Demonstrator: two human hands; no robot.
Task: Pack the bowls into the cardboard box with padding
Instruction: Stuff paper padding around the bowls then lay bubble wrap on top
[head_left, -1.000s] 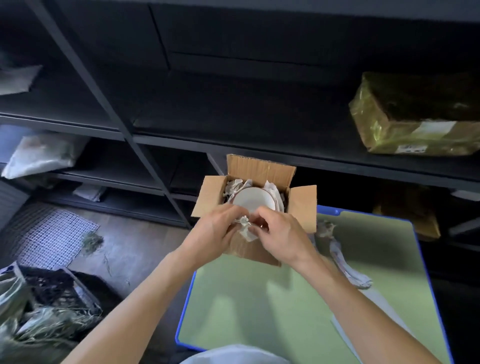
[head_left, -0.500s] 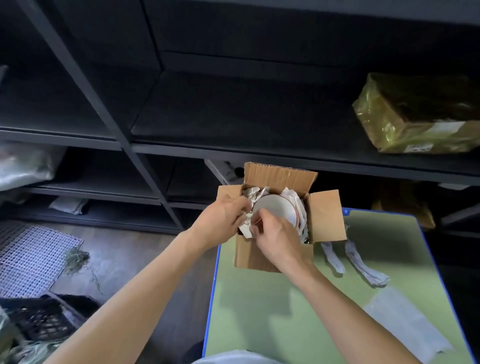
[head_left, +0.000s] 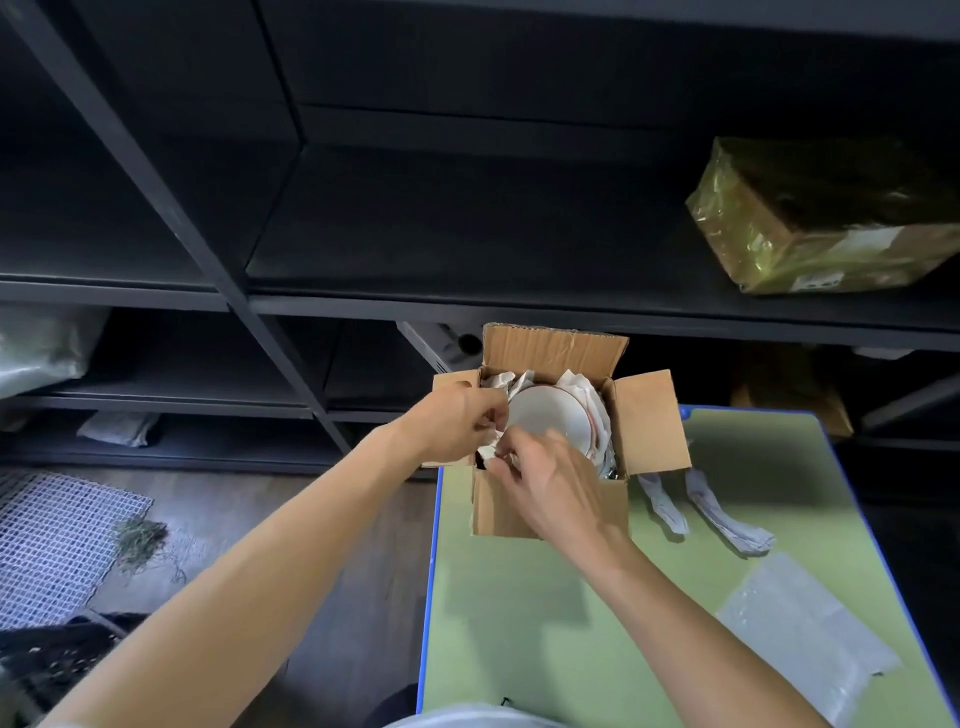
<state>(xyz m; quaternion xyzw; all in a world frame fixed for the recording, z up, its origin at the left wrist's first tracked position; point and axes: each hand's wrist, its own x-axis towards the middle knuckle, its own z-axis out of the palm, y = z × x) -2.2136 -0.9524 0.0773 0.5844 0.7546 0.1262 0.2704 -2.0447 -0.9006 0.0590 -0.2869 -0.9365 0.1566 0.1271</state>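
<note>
Dark shelves (head_left: 467, 234) stand behind a green table (head_left: 545, 623). At the table's eleven o'clock corner sits the open cardboard box (head_left: 649, 421), with a white bowl (head_left: 550, 415) inside. At the bowl's eight o'clock edge, the left hand (head_left: 457, 421) and right hand (head_left: 550, 483) each pinch crumpled paper padding (head_left: 491, 449).

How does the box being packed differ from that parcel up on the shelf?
The cardboard box stands open on the green table, showing a bowl and paper padding; the parcel sits sealed in shiny yellowish film on the dark shelf. Both are box-shaped.
</note>
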